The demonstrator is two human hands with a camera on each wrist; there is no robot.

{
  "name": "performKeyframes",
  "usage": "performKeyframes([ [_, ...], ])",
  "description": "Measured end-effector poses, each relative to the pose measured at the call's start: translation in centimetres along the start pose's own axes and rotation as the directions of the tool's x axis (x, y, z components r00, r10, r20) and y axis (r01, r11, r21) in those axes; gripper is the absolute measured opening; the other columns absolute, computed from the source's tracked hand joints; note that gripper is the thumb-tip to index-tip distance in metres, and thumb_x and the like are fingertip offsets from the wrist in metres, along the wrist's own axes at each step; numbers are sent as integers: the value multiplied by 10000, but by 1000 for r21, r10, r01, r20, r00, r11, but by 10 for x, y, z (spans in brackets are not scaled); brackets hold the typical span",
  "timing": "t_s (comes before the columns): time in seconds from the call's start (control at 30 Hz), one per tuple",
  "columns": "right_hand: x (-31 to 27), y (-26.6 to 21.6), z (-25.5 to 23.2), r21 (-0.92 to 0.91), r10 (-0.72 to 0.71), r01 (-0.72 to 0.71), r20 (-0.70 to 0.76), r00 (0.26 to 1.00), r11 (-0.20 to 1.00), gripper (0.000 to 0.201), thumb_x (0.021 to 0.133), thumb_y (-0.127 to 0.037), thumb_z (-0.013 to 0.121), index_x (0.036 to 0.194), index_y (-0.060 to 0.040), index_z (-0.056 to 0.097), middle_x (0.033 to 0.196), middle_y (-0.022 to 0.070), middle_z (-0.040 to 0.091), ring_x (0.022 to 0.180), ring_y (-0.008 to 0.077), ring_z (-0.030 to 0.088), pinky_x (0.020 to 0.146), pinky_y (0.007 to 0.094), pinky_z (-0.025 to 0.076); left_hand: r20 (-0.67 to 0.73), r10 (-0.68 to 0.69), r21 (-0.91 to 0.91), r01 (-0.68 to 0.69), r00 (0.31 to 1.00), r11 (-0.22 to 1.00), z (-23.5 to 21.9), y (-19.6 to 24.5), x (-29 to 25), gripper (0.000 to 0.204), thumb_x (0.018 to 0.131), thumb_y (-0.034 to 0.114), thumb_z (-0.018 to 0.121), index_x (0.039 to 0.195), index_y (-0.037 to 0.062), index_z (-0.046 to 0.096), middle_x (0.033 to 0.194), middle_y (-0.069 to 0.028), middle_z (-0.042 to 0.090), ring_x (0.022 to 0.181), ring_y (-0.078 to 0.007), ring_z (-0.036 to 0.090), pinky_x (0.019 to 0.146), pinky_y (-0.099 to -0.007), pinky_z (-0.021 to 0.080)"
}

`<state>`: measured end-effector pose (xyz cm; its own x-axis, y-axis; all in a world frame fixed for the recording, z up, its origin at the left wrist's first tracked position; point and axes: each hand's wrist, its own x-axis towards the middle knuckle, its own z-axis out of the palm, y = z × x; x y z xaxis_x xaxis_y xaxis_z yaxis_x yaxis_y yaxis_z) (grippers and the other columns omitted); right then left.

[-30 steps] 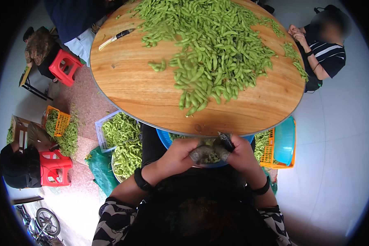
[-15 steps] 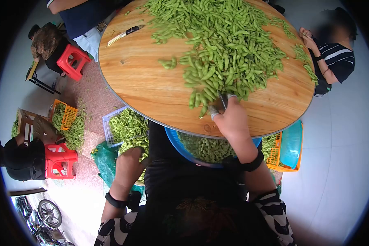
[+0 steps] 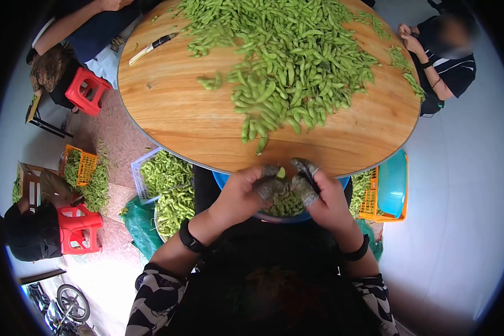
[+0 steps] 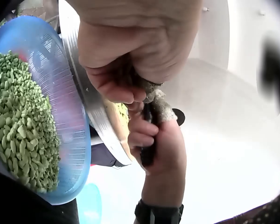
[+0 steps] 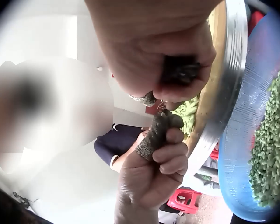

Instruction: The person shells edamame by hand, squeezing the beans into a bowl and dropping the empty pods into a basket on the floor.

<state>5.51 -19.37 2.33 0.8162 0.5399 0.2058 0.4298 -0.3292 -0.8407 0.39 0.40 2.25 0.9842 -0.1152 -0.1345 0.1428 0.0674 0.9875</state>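
My left hand [image 3: 238, 196] pinches a green edamame pod [image 3: 281, 173] between thumb and forefinger, which wear grey, dirty fingertip covers. Close beside it, my right hand [image 3: 333, 207], with similar covers, grips a small black-handled tool [image 4: 148, 151]; its working end is mostly hidden by the fingers. Both hands are over a blue basket [image 4: 77, 161] at the near table edge. Shelled green beans [image 4: 18, 135] lie in the basket. A large heap of pods [image 3: 302, 73] covers much of the round wooden table [image 3: 173, 117] ahead.
A knife [image 3: 153, 49] lies at the table's left. Below left stand a white crate [image 3: 140, 182] of pods and a green sack [image 3: 143, 224]; an orange crate [image 3: 395, 215] is at right. Another person [image 3: 448, 67] sits right. Red stools [image 3: 78, 229] stand left.
Half a second ago the right hand was at the heap's near edge and the left hung lower left. Both are now together over the basket, a pod in the left hand.
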Motion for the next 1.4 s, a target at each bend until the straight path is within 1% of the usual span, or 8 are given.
performKeyframes([
  [0.33, -9, 2, 5, 130, 66, -83, 128, 990, 988, 491, 843, 40, 543, 1329, -7, 491, 930, 60, 663, 826, 99, 613, 772, 252, 493, 96, 428, 577, -401, 899, 712, -2, -6, 1, 125, 878, 30, 644, 1001, 11, 628, 862, -44, 663, 778, -124, 635, 669, -278, 503],
  [0.77, -15, 5, 1, 390, 142, -225, 230, 963, 893, 432, 893, 3, 501, 1321, -55, 516, 845, -37, 579, 723, 44, 494, 632, 204, 416, 47, 349, 553, -315, 936, 772, 1, 0, 3, 139, 839, 23, 672, 970, 21, 628, 879, -118, 666, 785, -211, 665, 701, -308, 515],
  [0.97, -17, 11, 11, 450, 187, -293, 264, 946, 844, 330, 895, -29, 491, 1219, -47, 555, 779, 1, 582, 649, 93, 537, 598, 246, 452, 165, 528, 815, -417, 833, 403, 1, -9, -2, 115, 855, 80, 684, 934, 13, 635, 782, -122, 645, 650, -204, 617, 569, -325, 500],
  [1.03, -12, -15, -9, 619, 288, -511, 429, 856, 596, 310, 911, -55, 487, 1210, -65, 565, 763, -16, 559, 608, 72, 497, 553, 226, 414, 188, -135, -82, 152, 973, 985, -9, -9, -5, 126, 893, 70, 635, 997, -1, 628, 802, -69, 650, 660, -190, 610, 563, -324, 501],
  [1.17, -10, -22, -19, 667, 326, -707, 632, 704, 236, 262, 947, -131, 481, 1187, -106, 584, 719, -39, 505, 521, 20, 381, 458, 185, 300, 354, -141, -514, 319, 924, 796, -13, -12, -2, 145, 928, 113, 616, 1010, -5, 633, 808, -22, 631, 679, -95, 574, 550, -325, 496],
  [1.27, -16, -16, -10, 558, 399, -630, 489, 776, 541, 289, 934, -112, 510, 1215, -90, 573, 755, -29, 550, 575, 43, 466, 509, 201, 382, 146, 79, 162, -102, 986, 982, 1, -7, -1, 132, 901, 109, 633, 981, 4, 635, 809, -78, 650, 656, -148, 598, 554, -327, 498],
  [1.33, -17, -17, -5, 490, 378, -545, 403, 834, 680, 305, 930, -103, 519, 1231, -83, 565, 777, -27, 569, 620, 55, 504, 551, 211, 415, 220, 527, 835, -438, 821, 334, 4, -7, 0, 66, 856, 63, 662, 895, 21, 629, 761, -140, 633, 598, -211, 610, 530, -303, 485],
  [1.4, -18, -16, -4, 403, 340, -446, 310, 888, 799, 322, 926, -94, 528, 1246, -76, 557, 800, -26, 588, 665, 68, 542, 592, 221, 448, 220, 521, 869, -408, 825, 280, 9, -3, -2, 60, 848, 48, 652, 893, 20, 624, 787, -167, 631, 616, -232, 621, 548, -317, 491],
])
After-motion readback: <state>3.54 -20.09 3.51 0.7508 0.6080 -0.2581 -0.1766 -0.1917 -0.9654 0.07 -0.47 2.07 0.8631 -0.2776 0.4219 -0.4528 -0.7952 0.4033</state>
